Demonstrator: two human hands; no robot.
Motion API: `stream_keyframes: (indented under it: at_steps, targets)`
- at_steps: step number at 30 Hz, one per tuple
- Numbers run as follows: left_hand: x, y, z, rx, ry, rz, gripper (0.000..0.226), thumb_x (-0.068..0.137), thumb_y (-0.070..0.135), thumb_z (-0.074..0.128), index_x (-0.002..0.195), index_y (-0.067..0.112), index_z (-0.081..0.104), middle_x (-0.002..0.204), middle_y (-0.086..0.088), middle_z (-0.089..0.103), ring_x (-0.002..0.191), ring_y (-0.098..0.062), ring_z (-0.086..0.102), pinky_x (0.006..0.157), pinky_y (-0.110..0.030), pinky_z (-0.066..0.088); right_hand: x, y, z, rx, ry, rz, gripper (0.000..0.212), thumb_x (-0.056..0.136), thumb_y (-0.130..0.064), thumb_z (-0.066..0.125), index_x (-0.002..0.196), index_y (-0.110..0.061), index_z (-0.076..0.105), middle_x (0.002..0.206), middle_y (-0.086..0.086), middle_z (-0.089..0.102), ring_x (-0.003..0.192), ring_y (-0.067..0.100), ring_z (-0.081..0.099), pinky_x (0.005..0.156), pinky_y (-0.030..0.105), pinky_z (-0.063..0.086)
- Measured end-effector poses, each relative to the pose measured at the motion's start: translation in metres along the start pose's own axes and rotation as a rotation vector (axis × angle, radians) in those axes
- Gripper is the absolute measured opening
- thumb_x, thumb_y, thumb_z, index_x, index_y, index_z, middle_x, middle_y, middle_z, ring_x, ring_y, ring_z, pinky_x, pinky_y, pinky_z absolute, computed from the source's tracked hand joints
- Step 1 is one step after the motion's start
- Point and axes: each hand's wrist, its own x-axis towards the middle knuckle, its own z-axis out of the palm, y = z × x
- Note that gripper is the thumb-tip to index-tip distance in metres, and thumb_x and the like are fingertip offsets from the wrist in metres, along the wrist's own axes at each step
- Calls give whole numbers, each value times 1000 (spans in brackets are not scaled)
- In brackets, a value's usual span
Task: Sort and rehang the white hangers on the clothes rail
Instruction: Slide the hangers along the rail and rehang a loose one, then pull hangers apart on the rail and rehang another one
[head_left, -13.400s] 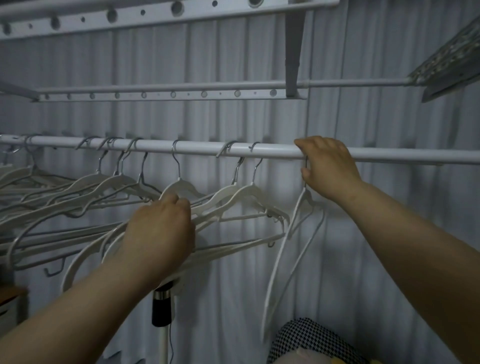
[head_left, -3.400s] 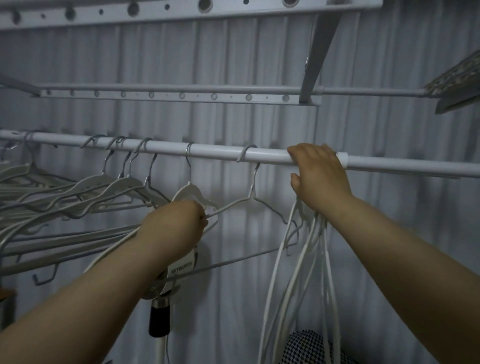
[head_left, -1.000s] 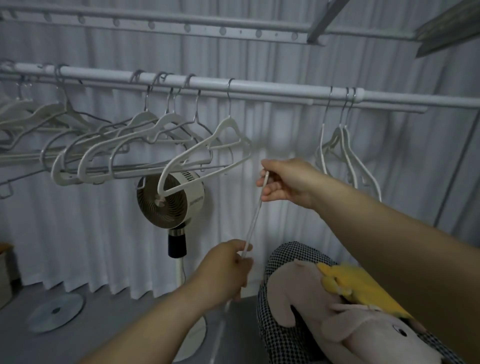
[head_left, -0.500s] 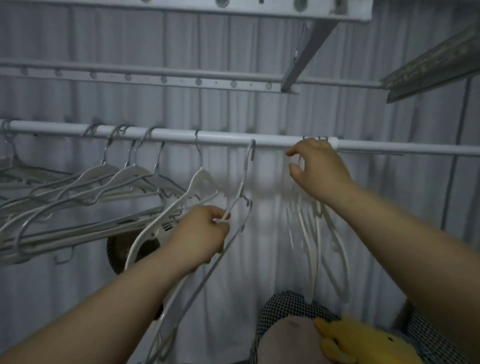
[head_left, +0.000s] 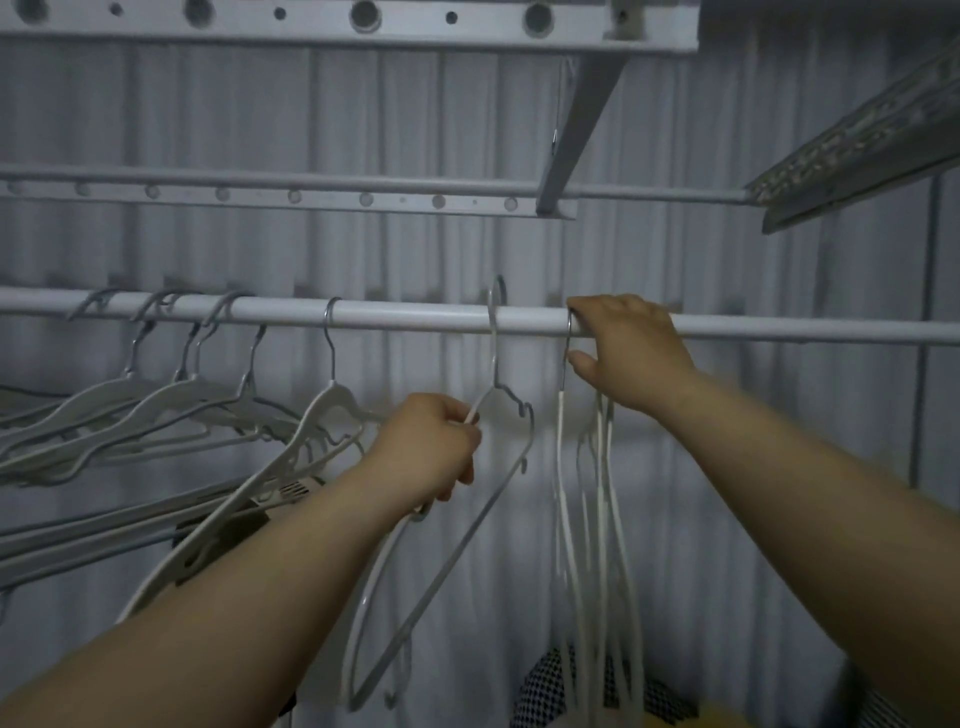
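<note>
A white clothes rail (head_left: 405, 315) runs across the view. My left hand (head_left: 426, 449) grips the shoulder of a thin white hanger (head_left: 467, 525), whose metal hook rises above the rail. My right hand (head_left: 631, 349) lies over the rail with its fingers curled on top, and its thumb presses on the metal hooks of a bunch of thin white hangers (head_left: 597, 545) that hang edge-on below. Several thicker white hangers (head_left: 171, 410) hang on the rail's left part.
Two perforated metal bars (head_left: 291, 195) and a slanted bracket (head_left: 582, 114) run above the rail. A pleated white curtain (head_left: 779, 415) is behind. A fan (head_left: 249, 512) shows behind my left forearm. Checked fabric (head_left: 540, 691) and something yellow lie at the bottom.
My left hand has lifted the thin hanger right and up, so its hook now stands at the rail. My right hand has settled on the rail over the bunch's hooks.
</note>
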Motion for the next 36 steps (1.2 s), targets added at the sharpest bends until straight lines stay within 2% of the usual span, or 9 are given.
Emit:
stream_keyframes:
  at_steps: [8,11,14,18,23,26,29,32,36]
  targets:
    - [4,-11,21,34,-11,-24,25,87,10,47,69,26,51,33,4,50,26,-8,37,37,-14,30,2,4,8,-9,35,-21,56,89,-29,51,140,-18,31,141,5,42,129,25,36,113,39,20]
    - [3,-14,24,54,-7,-14,15,88,11,45,80,21,52,44,-1,51,23,-4,36,34,-11,29,2,3,8,-14,38,-21,56,89,-29,51,140,-18,31,141,5,42,129,25,36,114,41,20]
    - [2,-13,25,85,-37,2,9,90,14,44,91,19,51,47,0,51,21,-3,36,32,-9,30,2,3,8,-18,37,-23,56,89,-29,51,140,-18,31,140,4,42,128,25,36,114,41,20]
    - [-1,-10,23,108,-95,22,6,91,18,45,94,20,51,48,2,52,22,-2,39,34,-11,32,0,3,7,-23,39,-28,57,89,-30,51,140,-18,30,140,4,42,128,25,36,114,41,20]
    - [-8,-11,18,111,-142,32,24,92,22,46,114,14,53,51,3,55,25,-1,44,44,-20,39,0,2,6,-9,34,-25,57,89,-27,50,141,-17,29,141,4,41,130,25,35,115,41,18]
    - [-12,-12,15,89,-129,22,32,92,25,48,121,12,50,58,4,58,28,0,48,44,-19,41,0,2,6,10,45,-20,55,88,-22,49,140,-16,31,140,5,43,128,25,36,114,40,19]
    - [-17,-12,9,72,-91,14,33,91,26,49,122,14,50,69,4,61,41,-2,54,38,-13,40,1,2,8,27,62,-17,55,87,-20,49,140,-15,33,139,5,45,127,25,37,114,40,19]
    - [-23,-14,1,149,-25,61,35,90,30,50,123,16,51,78,8,60,59,-2,54,51,-11,42,1,1,10,53,76,-11,54,87,-18,48,139,-15,34,139,5,45,128,26,37,115,41,18]
    - [-38,-16,-12,338,47,166,37,89,33,51,124,22,53,87,19,51,78,0,53,61,0,33,-1,-1,11,91,106,-8,52,88,-19,47,139,-14,36,139,6,46,131,25,34,116,42,14]
